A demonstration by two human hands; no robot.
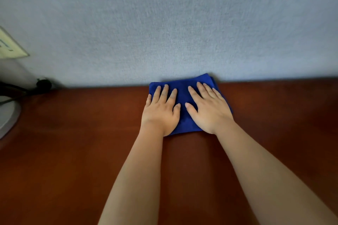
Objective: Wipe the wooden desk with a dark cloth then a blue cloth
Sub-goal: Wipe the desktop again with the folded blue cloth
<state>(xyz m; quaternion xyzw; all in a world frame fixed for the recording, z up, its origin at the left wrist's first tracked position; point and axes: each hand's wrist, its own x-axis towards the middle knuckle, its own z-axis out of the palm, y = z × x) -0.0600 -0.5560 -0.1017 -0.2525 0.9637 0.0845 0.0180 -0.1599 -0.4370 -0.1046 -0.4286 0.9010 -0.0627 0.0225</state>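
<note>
Surfaces: cloth, wood, wall covering
Blue cloth (184,95): soft, matt microfibre (fine nap). Wooden desk (82,133): smooth, reddish-brown, faint sheen. Wall (164,23): matt, woven-textured.

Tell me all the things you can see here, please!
blue cloth: one, deep blue, folded, flat on the desk against the wall
wooden desk: one, reddish brown, fills the lower part of the view
wall: one, pale grey-blue, behind the desk
white base: one, rounded, far left edge of the desk; what it belongs to is unclear
black cable: one, far left by the wall
left hand: one, fingers straight, presses on the cloth
right hand: one, fingers straight, presses on the cloth
</note>
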